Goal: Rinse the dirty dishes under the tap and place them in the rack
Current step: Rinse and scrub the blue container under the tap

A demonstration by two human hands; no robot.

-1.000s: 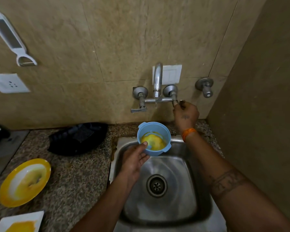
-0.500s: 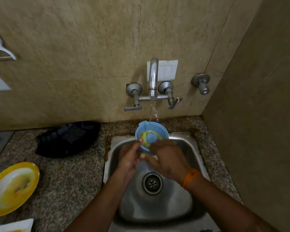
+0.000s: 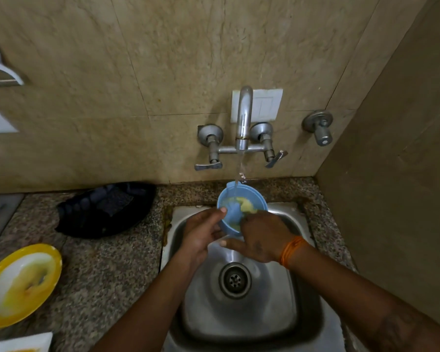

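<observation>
Rinsing under way: my left hand (image 3: 201,235) grips small blue plastic bowl (image 3: 240,212), right hand's (image 3: 262,240) fingers scrub inside; round yellow plate (image 3: 21,285) unwashed.

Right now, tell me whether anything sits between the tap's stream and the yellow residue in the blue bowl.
Nothing visible does. The water stream falls straight into the blue bowl, tilted over the sink. The left hand grips its rim; the right hand reaches in beside the yellow residue, not under the stream.
</observation>
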